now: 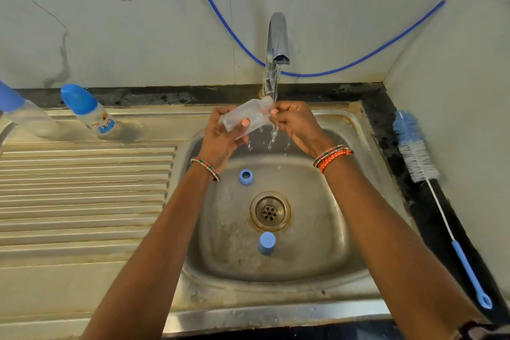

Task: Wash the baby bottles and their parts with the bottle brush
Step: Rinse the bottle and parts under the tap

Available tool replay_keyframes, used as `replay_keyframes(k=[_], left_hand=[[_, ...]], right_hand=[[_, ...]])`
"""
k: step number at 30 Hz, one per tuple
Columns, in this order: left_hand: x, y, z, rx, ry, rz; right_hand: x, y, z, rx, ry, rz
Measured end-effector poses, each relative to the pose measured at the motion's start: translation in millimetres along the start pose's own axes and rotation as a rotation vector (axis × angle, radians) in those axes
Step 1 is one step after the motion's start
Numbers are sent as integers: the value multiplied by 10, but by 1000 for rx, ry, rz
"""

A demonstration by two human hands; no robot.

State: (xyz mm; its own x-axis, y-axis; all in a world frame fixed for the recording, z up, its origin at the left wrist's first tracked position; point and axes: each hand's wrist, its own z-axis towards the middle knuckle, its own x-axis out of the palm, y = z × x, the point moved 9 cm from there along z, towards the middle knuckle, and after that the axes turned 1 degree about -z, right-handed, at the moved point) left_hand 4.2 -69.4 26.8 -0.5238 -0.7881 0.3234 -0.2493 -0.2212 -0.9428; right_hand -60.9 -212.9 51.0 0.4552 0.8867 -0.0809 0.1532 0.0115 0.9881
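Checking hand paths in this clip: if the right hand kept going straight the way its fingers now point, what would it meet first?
The right hand points left and slightly up at the mouth end of the clear plastic baby bottle, which its fingertips already pinch under the chrome tap. Beyond it lies the left hand; depth is unclear.

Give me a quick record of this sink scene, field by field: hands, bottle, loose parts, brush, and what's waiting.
left hand: grips clear bottle under tap
right hand: holds bottle's neck end
water: running, dripping into sink
blue ring: in sink basin
blue cap: in sink basin, near drain
bottle brush: on counter right of sink, untouched
capped bottles: standing on drainboard, left
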Motion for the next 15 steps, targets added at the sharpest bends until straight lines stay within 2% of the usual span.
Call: replay_keyframes(k=[7,9,12,14,15], left_hand=[[-13,-177,-11,190,90,143],[74,-261,-52,266,128,244],[166,-350,-61,356,131,434],[165,-348,-30,349,133,482],[129,-292,-4,276,125,419]], right_hand=[[106,-26,-74,136,105,61],[89,-44,-56,139,47,24],[67,-93,-38,151,-31,96],[102,-109,-47,150,-4,204],[116,-102,-45,138,15,255]])
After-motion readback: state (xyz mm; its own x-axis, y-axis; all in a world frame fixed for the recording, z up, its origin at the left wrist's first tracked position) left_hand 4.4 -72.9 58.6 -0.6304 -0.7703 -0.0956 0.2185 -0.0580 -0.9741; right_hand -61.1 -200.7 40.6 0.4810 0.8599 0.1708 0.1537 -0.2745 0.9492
